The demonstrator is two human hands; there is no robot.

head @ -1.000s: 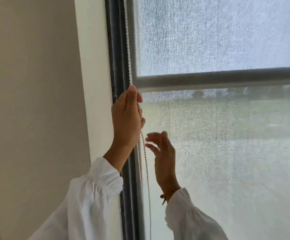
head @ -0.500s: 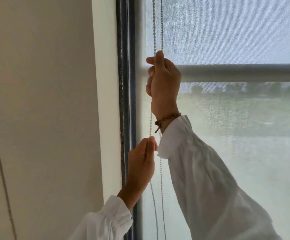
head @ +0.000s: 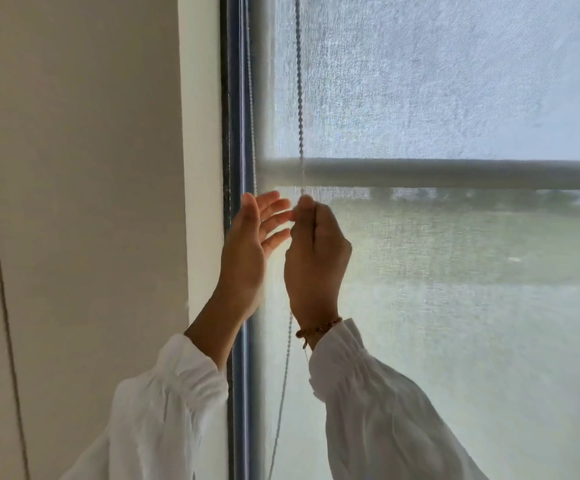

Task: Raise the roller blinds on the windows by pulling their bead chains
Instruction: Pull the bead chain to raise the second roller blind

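Observation:
A white translucent roller blind (head: 437,98) covers the window in the head view, with a horizontal bar (head: 455,173) showing across it. The bead chain (head: 299,98) hangs in two strands near the blind's left edge. My right hand (head: 316,251) is closed around one strand just below the bar, thumb on top. My left hand (head: 250,247) is beside it to the left, fingers spread, touching no strand that I can make out. The chain carries on down below the hands (head: 283,375). Both arms wear white sleeves.
A dark window frame (head: 236,116) runs vertically left of the chain. Left of it is a white reveal and a beige wall (head: 74,202) with a thin vertical seam. A beaded bracelet (head: 318,330) is on the right wrist.
My right hand has come down from the bar with the chain in its grip. My left hand has let go of the strand, risen beside the right hand and opened its fingers.

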